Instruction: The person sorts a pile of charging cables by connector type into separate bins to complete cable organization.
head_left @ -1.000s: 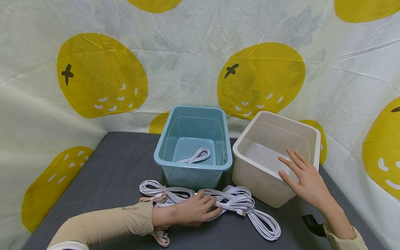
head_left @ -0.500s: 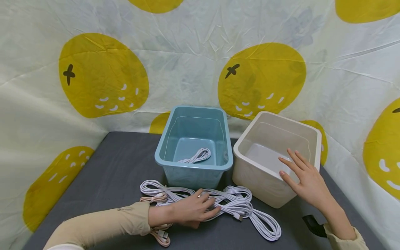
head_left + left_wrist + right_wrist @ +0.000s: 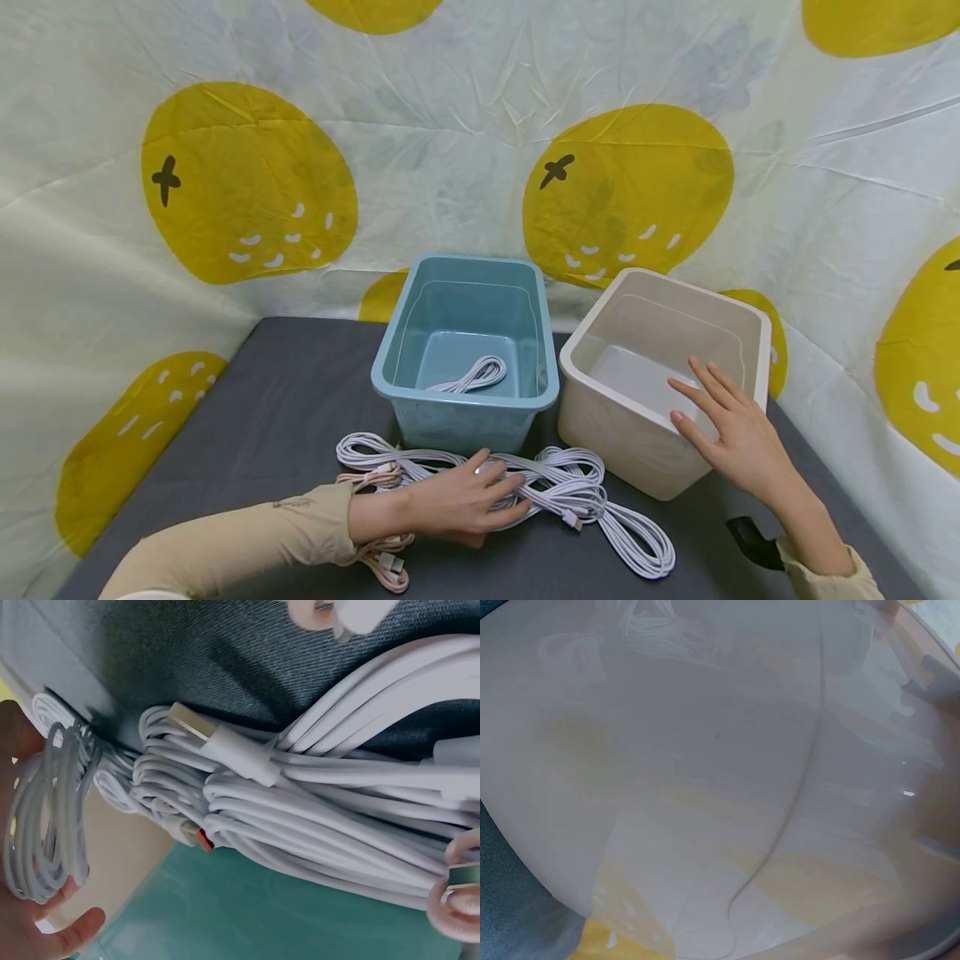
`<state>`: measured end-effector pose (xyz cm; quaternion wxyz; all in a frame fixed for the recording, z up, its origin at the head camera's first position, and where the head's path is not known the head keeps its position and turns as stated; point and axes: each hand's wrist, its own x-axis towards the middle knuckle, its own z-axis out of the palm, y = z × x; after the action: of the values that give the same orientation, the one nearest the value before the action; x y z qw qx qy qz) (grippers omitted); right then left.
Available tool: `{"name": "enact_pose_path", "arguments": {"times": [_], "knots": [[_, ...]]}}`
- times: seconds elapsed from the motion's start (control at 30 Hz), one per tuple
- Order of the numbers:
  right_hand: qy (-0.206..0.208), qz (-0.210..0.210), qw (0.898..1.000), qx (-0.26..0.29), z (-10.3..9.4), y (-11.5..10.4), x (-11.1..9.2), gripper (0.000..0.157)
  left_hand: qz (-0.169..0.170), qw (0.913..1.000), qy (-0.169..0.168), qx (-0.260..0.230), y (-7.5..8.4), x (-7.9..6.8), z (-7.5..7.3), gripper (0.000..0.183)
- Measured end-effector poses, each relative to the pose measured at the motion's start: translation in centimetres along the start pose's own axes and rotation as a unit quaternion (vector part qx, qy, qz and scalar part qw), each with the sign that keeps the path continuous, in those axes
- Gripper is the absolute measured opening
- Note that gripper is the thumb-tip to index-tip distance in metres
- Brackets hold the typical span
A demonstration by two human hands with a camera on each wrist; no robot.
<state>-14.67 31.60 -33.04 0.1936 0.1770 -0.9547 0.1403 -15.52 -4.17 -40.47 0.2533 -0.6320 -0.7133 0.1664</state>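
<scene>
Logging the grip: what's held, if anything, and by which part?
The left hand appears to hold a white cable coil by its loops, contact partly hidden; the right hand holds nothing.

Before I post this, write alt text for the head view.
A person's left hand covers part of a pile of coiled white USB cables in front of a blue bin, which holds another white cable. The right hand is spread at a beige bin; peach cabling lies by the left sleeve.
</scene>
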Motion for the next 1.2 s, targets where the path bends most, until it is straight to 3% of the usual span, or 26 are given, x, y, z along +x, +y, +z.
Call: {"name": "enact_pose_path", "arguments": {"times": [0.13,0.4,0.7,1.2], "knots": [[0.002,-0.001,1.0,0.001,0.0,0.0,0.0,0.044,0.007,0.9998,0.019,0.009,-0.1,0.1,-0.3,0.068],[0.003,-0.002,1.0,0.003,0.0,0.0,0.1,0.044,0.018,0.9995,0.015,0.021,-0.4,0.1,-1.0,0.073],[0.002,0.001,1.0,0.0,0.1,0.1,0.2,0.044,0.017,0.9981,0.052,0.027,-0.9,0.2,-1.5,0.07],[0.002,0.0,1.0,-0.001,0.1,0.2,0.2,0.044,0.016,0.9974,0.058,0.041,-1.7,-0.4,-3.6,0.068]]}}
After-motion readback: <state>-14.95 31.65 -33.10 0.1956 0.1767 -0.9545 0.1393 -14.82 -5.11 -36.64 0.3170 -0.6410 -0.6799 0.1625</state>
